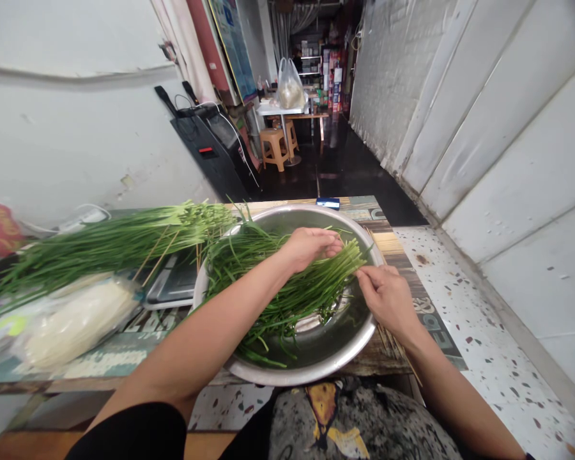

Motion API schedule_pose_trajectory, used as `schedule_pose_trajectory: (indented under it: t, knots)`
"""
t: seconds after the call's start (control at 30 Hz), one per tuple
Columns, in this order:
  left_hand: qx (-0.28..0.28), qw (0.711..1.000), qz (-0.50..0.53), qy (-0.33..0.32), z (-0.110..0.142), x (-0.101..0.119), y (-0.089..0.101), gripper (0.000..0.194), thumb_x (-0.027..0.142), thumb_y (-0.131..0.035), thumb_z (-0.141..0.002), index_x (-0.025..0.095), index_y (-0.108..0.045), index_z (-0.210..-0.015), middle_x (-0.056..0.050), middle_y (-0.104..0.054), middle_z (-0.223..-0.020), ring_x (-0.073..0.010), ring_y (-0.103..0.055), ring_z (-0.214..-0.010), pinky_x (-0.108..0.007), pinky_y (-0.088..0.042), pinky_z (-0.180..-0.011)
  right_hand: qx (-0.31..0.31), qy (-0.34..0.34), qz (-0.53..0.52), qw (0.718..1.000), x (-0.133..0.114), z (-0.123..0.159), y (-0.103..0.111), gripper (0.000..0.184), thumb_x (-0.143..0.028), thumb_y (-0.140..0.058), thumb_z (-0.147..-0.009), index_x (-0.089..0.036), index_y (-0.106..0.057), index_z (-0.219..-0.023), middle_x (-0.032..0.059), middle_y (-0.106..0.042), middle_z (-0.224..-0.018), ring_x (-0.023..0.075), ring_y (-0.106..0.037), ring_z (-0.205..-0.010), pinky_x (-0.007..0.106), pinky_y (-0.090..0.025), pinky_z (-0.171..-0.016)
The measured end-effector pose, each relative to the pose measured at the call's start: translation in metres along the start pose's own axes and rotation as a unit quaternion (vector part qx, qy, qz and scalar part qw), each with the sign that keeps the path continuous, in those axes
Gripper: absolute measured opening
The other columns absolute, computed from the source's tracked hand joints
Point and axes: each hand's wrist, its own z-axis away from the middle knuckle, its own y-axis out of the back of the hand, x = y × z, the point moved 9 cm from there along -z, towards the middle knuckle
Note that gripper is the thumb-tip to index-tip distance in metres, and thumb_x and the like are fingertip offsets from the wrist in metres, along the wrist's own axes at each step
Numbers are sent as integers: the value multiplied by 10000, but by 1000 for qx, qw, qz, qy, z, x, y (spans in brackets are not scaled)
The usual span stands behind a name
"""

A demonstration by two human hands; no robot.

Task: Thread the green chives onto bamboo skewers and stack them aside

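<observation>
The left forearm slants up from the near left across the basin [297,375], and the left hand [314,248] hangs over its far half, wrist bent and fingers curled loosely inward above the greens [292,294]; whether they hold a stalk I cannot tell. The right hand [388,294] comes in over the basin's right rim, knuckles bunched, thumb and forefinger pinching at a pale stem end.

The greens lie inside the basin, long, slender and limp, their dark leaves tangled toward its left side and their pale, stiffer ends gathered toward the right. The basin itself is round, wide and smooth, of shiny silvery metal.

Left of it spreads a second bunch [91,249] of the same kind, with a shallow dark tray [175,278] between and a crinkled clear bag [79,319] of something whitish nearer the person. Thin sticks [387,345] (wooden, by their look) poke out beside the basin's right rim. Under everything runs a tabletop [400,243] patterned like worn painted planks, with a small blue object [328,203] just beyond the basin.
</observation>
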Motion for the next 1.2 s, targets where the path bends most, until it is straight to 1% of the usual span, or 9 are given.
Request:
schedule_pose_trajectory:
  t: [0.13,0.23,0.5,0.97,1.1,1.2]
  knots:
    - [-1,1000,1,0,1,0,0,46,7,-613,-759,41,-622,-789,-95,-675,-657,-109,-634,-569,-234,-498,-603,9,8,2,1000,-1,0,1,300,-257,-449,-879,-194,-607,-632,-3,-578,-550,140,-496,-576,256,-350,-651]
    - [-3,1000,-3,-1,0,0,0,51,8,-594,-771,41,-623,-798,-93,-675,-660,-108,-635,-574,-236,-499,-610,13,14,2,1000,-1,0,1,303,-253,-454,-877,-190,-604,-621,-3,-574,-548,136,-489,-569,252,-352,-653]
    - [-9,1000,-3,-9,-2,0,0,44,17,-627,-751,42,-631,-787,-102,-679,-672,-119,-636,-587,-282,-506,-668,17,15,3,1000,-2,0,2,293,-245,-462,-872,-191,-611,-626,-3,-569,-542,137,-482,-561,253,-351,-639]
    - [-4,1000,-3,5,0,0,-1,80,2,-551,-798,38,-623,-796,-90,-673,-653,-103,-632,-567,-233,-496,-611,21,17,-3,1000,-2,0,2,301,-255,-458,-874,-193,-613,-623,-1,-591,-562,137,-500,-569,258,-360,-644]
    - [-8,1000,-4,2,1,0,-2,78,-3,-565,-786,40,-630,-783,-90,-675,-653,-100,-630,-569,-237,-499,-625,17,17,1,1000,-2,0,2,304,-255,-456,-876,-193,-601,-616,-8,-561,-531,137,-490,-563,257,-353,-640]
    - [-11,1000,-4,0,1,0,-2,48,9,-611,-758,45,-638,-774,-88,-678,-657,-101,-629,-574,-249,-509,-650,15,17,2,1000,-1,1,2,305,-255,-456,-877,-193,-592,-612,-12,-543,-517,136,-482,-557,255,-353,-643]
